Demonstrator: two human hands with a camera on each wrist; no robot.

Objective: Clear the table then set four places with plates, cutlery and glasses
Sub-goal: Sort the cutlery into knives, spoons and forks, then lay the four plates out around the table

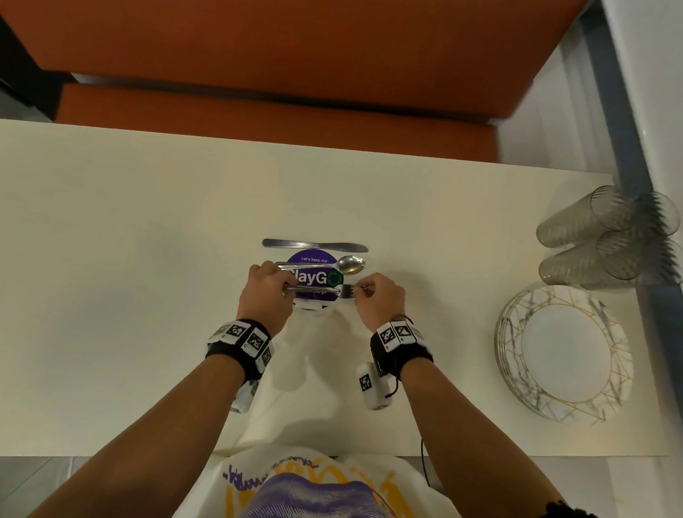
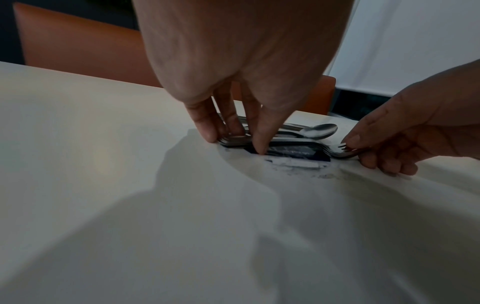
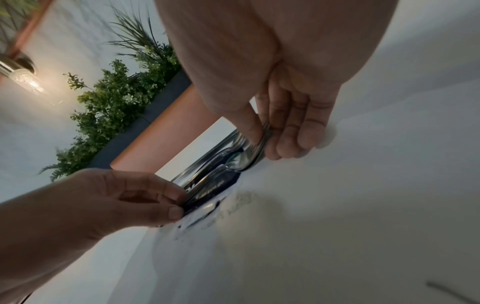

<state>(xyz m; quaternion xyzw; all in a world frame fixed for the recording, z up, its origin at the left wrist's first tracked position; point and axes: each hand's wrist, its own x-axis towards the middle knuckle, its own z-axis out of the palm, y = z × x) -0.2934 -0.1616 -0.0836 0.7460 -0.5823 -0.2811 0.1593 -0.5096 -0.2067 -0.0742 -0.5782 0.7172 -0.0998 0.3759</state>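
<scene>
1. Head view: the left hand [image 1: 267,290] pinches the handle ends of a stack of forks [image 1: 343,290] and the right hand [image 1: 381,300] pinches the tine end, likely so the stack lifts level without fanning out. It lies across a purple sticker [image 1: 315,275] mid-tabletop [image 1: 108,283], with spoons [image 1: 351,264] and a knife [image 1: 314,245] just beyond. Plates [image 1: 563,353] and laid-over glasses [image 1: 612,237] wait together at the right end, so no place is set yet
2. Left wrist view: the left grip is narrow, with fingertips [image 2: 210,133] and thumb closed on the fork handles at the tabletop
3. Right wrist view: the right grip is narrow too, thumb [image 3: 249,127] above and fingers under the tines, seemingly squaring the stack
</scene>
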